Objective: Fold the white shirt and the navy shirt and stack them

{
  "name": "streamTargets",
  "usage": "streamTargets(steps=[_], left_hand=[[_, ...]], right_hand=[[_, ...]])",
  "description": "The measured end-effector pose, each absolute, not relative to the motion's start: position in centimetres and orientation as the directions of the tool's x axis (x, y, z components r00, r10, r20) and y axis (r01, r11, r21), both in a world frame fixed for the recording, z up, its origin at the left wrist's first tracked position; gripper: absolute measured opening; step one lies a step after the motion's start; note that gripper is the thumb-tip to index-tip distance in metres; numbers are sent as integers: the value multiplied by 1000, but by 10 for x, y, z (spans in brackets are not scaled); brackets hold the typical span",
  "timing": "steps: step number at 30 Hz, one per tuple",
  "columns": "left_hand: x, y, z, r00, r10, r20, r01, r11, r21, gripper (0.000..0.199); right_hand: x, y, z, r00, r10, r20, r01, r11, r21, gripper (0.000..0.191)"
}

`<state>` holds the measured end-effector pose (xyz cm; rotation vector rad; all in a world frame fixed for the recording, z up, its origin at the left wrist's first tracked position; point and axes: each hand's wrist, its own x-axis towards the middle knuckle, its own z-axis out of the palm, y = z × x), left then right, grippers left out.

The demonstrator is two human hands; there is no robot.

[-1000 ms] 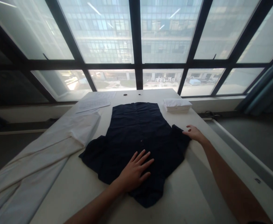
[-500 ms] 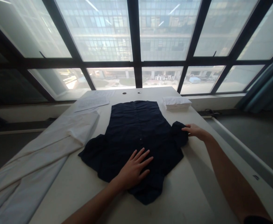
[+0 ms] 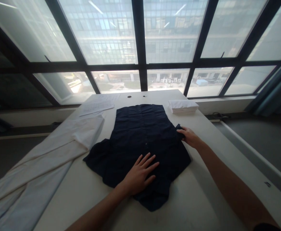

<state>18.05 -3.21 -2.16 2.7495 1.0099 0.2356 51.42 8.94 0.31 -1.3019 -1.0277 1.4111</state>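
Observation:
A dark navy shirt [image 3: 140, 128] lies spread on the white table [image 3: 190, 199], its buttoned front facing up and its collar end near me. Flat on the lower middle of the shirt rests my left hand [image 3: 141, 175], fingers spread. At the shirt's right side my right hand [image 3: 189, 136] pinches a bunched bit of its dark cloth, which looks like the sleeve. The left sleeve [image 3: 97, 155] lies out toward the white cloth.
White cloth [image 3: 49, 163] lies in long folds along the table's left side. Paper sheets [image 3: 98, 104] are at the back left. A folded white stack [image 3: 183, 106] sits at the back right. Large windows stand beyond the table.
My right hand has moved left toward the shirt's body, bringing the pinched cloth inward. My left hand has kept its place on the shirt. The view has shifted slightly.

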Motion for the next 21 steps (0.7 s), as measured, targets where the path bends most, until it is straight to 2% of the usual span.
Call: streamTargets(steps=[4, 6, 8, 10, 12, 13, 15, 17, 21], left_hand=[[181, -32, -21, 751, 656, 77, 623, -742, 246, 57], [181, -32, -22, 750, 655, 86, 621, -744, 249, 57], [181, -32, -22, 751, 653, 98, 617, -746, 250, 58], [181, -32, -22, 751, 652, 100, 616, -748, 247, 58], [181, -32, -22, 752, 652, 100, 616, -749, 244, 58], [181, -31, -22, 752, 651, 100, 616, -749, 243, 58], [181, -31, -22, 752, 653, 93, 619, -748, 240, 58], [180, -31, -22, 752, 654, 81, 623, -745, 237, 58], [180, -31, -23, 750, 656, 87, 624, -744, 239, 58]], right_hand=[[502, 89, 0, -162, 944, -289, 18, -290, -957, 26], [500, 92, -3, -100, 957, -271, 148, -255, -956, 28], [499, 95, -9, 68, 992, -103, 339, -120, -933, 27], [495, 95, -19, 133, 980, 148, 573, 45, -818, 30], [486, 90, -32, 27, 952, 306, 759, 179, -626, 39], [479, 86, -39, -54, 944, 325, 818, 228, -528, 44], [465, 78, -50, -196, 941, 277, 883, 292, -368, 55], [454, 73, -58, -275, 941, 198, 910, 321, -263, 63], [454, 77, -60, -290, 949, 125, 928, 311, -203, 69]])
